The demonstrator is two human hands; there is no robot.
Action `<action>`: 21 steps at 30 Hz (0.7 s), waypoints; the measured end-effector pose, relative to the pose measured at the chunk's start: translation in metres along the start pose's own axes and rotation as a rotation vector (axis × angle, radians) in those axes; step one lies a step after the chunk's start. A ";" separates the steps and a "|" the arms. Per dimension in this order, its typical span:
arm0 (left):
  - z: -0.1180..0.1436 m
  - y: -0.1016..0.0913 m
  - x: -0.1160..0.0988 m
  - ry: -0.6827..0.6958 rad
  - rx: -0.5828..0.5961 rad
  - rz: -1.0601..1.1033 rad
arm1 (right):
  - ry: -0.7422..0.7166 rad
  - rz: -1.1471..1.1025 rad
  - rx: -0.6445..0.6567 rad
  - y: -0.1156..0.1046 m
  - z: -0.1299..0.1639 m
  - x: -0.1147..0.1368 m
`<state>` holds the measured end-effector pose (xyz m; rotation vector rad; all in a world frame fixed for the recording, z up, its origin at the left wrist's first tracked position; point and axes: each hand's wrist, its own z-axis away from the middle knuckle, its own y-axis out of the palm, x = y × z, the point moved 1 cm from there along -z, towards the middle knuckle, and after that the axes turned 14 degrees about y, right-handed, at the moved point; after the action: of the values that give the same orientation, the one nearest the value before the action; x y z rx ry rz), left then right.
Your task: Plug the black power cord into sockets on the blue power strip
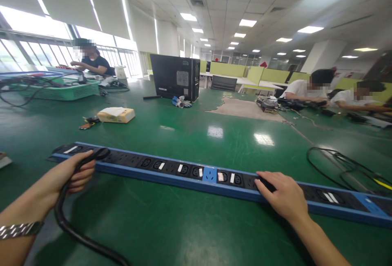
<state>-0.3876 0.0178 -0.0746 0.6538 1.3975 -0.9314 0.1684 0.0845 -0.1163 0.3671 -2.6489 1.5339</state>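
A long blue power strip (183, 180) with black socket faces lies across the green table in front of me. White stickers mark several of its sockets, and one socket face in the middle is blue. My left hand (76, 172) is closed round a black plug (102, 154), which is over the left part of the strip; I cannot tell whether it sits in a socket. From that plug a thick black cable (70, 225) curves down toward the bottom edge. Farther right, my right hand (283, 196) grips the strip from above, its thumb on the near side.
A tissue pack (116, 115), a green basket (67, 90) with cables and a black computer case (174, 76) stand beyond the strip. Gloves (181, 102) lie by the case. Black cables (333, 164) coil at right. Several co-workers sit at the far sides.
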 end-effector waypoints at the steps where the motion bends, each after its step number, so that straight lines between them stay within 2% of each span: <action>1: -0.001 0.000 0.001 -0.029 0.009 0.036 | 0.002 -0.002 0.005 0.000 0.000 0.000; 3: -0.001 0.001 0.001 -0.108 0.032 0.116 | 0.004 -0.009 0.009 0.000 0.000 0.000; 8: -0.004 0.003 -0.005 -0.145 0.087 0.183 | 0.005 -0.027 0.009 0.002 0.000 -0.002; 12: -0.008 0.002 -0.001 -0.188 0.127 0.259 | 0.006 -0.038 0.022 0.001 -0.001 -0.002; 19: 0.006 0.009 -0.002 -0.198 0.012 0.239 | 0.035 -0.041 0.034 0.000 0.000 0.000; 21: 0.008 0.012 -0.005 -0.164 -0.020 0.223 | 0.029 -0.041 0.031 0.000 0.001 0.000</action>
<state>-0.3731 0.0178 -0.0709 0.6871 1.1609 -0.7753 0.1680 0.0839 -0.1164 0.3951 -2.5821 1.5583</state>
